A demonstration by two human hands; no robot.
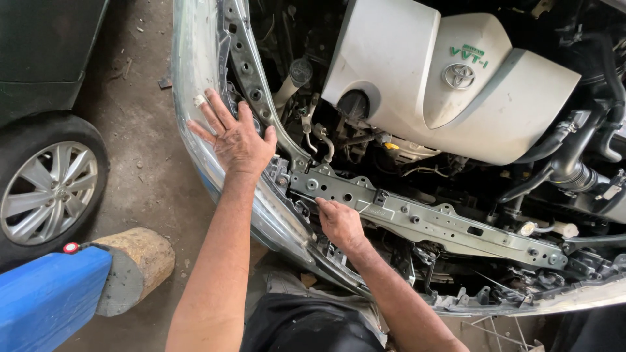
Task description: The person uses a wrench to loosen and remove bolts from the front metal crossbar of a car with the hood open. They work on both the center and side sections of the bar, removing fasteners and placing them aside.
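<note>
Bumper (195,72) sat loose along the metal crossbar (424,225). Left hand (236,138) lay flat and spread on it, gripping nothing; right hand (339,223) pinched something small under the crossbar. Bumper could've dropped if that palm slipped.

Grey concrete floor (147,130), dusty and littered with small scraps, in flat daylight — at the left a dark parked car (45,45) with a silver alloy wheel (47,193); nearer, a wooden log (140,257) beside a blue panel (45,296)
</note>
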